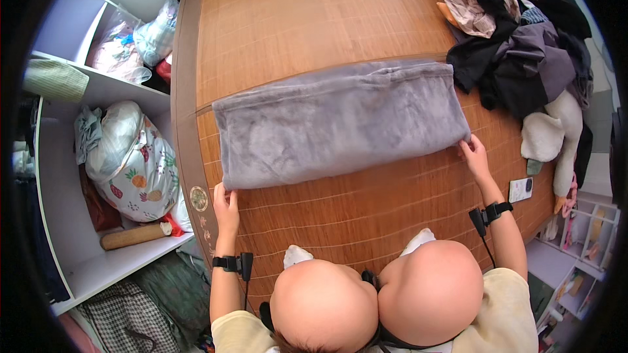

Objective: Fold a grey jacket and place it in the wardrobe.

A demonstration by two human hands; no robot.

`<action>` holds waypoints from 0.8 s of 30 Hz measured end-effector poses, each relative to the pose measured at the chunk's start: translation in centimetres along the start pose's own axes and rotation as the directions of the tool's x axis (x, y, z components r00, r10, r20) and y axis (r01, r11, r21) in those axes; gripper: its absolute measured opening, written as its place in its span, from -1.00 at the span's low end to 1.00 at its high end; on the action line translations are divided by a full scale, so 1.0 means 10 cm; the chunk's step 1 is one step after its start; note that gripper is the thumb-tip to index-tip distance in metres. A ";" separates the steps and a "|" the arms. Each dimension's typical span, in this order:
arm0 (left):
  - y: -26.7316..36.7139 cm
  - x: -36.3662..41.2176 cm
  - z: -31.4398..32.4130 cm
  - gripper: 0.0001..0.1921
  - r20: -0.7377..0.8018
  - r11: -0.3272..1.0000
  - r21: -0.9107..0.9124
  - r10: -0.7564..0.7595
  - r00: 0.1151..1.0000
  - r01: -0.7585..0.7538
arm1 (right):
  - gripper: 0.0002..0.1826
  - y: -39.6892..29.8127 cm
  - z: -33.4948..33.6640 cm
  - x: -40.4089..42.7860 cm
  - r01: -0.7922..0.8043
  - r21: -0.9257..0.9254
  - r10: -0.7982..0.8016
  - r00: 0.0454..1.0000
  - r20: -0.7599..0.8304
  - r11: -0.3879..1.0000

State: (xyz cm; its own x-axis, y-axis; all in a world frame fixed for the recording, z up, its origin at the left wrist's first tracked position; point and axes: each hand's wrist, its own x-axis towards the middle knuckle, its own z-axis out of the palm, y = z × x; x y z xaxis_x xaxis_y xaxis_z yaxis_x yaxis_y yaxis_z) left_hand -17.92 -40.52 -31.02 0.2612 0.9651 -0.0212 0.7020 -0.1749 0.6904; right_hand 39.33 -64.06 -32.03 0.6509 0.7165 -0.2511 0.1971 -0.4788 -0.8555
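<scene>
A grey plush blanket (338,125), folded into a long band, lies across a brown bamboo mat (353,215) in front of me. Its far edge shows stacked layers and a hemmed seam. At its near left corner, my left hand (226,211) pinches the fabric between thumb and fingers. My right hand (473,154) has hold of the near right corner in the same way. Both arms reach forward on either side of my bent knees, with a black strap and a small cabled device on each wrist.
Dark clothes (530,63) are heaped at the far right, beside a white plush toy (542,135). A phone (520,190) lies nearer. On the left, an open shelf unit (64,166) holds a fruit-print bag (142,176) and a rolled mat (132,236). White organizer shelves (584,255) stand at right.
</scene>
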 end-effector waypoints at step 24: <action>1.62 1.74 0.69 -0.76 0.236 0.840 0.065 0.511 0.827 -0.538 | -0.70 -1.82 1.23 1.10 0.647 -0.114 -0.496 0.674 0.547 0.754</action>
State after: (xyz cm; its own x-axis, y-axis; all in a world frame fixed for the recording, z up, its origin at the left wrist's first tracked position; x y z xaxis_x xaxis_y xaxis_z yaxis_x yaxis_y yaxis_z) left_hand 2.56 -27.93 -25.17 0.7308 0.6624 0.1646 0.4926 -0.6788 0.5446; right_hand 33.89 -41.28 -24.76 -0.0601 0.9982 0.0070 0.6531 0.0446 -0.7559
